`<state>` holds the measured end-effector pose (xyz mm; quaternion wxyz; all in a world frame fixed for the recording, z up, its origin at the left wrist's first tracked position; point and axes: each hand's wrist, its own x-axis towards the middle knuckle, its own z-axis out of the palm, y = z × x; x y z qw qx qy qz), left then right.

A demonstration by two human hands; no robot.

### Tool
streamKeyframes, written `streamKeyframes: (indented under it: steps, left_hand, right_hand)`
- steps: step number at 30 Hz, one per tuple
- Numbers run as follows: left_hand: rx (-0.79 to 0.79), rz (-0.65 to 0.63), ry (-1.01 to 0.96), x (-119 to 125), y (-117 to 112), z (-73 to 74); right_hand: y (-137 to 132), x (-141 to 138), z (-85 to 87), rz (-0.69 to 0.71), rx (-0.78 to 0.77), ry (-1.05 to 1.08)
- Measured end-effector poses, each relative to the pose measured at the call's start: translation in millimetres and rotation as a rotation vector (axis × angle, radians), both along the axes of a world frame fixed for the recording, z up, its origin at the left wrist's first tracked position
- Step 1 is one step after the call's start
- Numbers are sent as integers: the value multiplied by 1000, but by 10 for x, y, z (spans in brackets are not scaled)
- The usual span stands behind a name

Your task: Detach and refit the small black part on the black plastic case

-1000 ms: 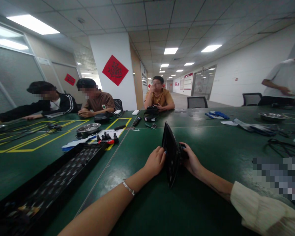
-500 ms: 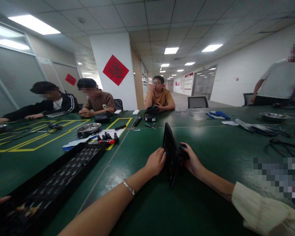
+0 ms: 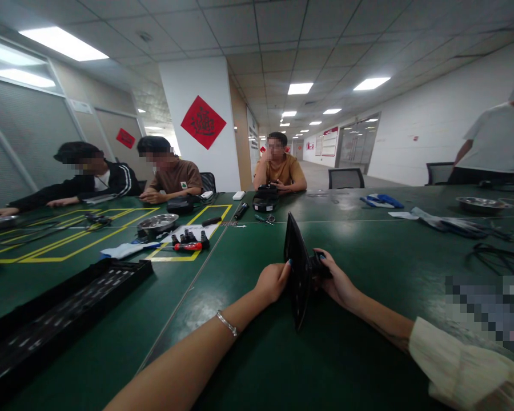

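Observation:
A thin black panel (image 3: 297, 274) stands nearly edge-on above the green table, in front of me. My left hand (image 3: 274, 281) grips its left face, with the thumb pressed near the edge. On the right side of the panel is a small dark block-like part (image 3: 319, 265), perhaps a mount; its exact kind is unclear. My right hand (image 3: 334, 279) is closed around this part, some fingers hidden behind it. Both hands hold the piece slightly above the tabletop.
To the left lies a long black tray (image 3: 148, 267) with rows of slots. Beyond it are a red-handled screwdriver (image 3: 188, 246), black sockets, a metal bowl (image 3: 156, 226) and a cloth (image 3: 128, 250). Cables (image 3: 503, 260) and another bowl (image 3: 482, 204) lie right. Several people are around the table.
The long black tray has slid left and toward the near edge. My left fingers have shifted slightly on the panel. The standing person at right has moved a little right.

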<state>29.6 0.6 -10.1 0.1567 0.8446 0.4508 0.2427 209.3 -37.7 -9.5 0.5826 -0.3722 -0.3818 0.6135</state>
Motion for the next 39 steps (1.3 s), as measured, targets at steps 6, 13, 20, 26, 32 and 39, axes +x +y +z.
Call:
streamKeyframes:
  steps: [6,13,20,26,32,39]
  left_hand:
    - [9,22,20,1,-13,18]
    - [73,57,1,5,-29,18]
    - [123,18,-17,-1,-27,4]
    - [149,39,36,-14,-64,38]
    - [-7,56,22,15,-40,49]
    - [16,5,65,-2,-56,74]
  right_hand:
    - [10,-11,-14,-13,17,-29]
    - [18,-10,-29,-5,34,-7]
    - [39,7,-76,2,49,-5]
    - [32,0,-63,-13,28,-21]
    - [52,13,-82,-14,42,-25]
    - [50,-2,-73,-25,39,-22]
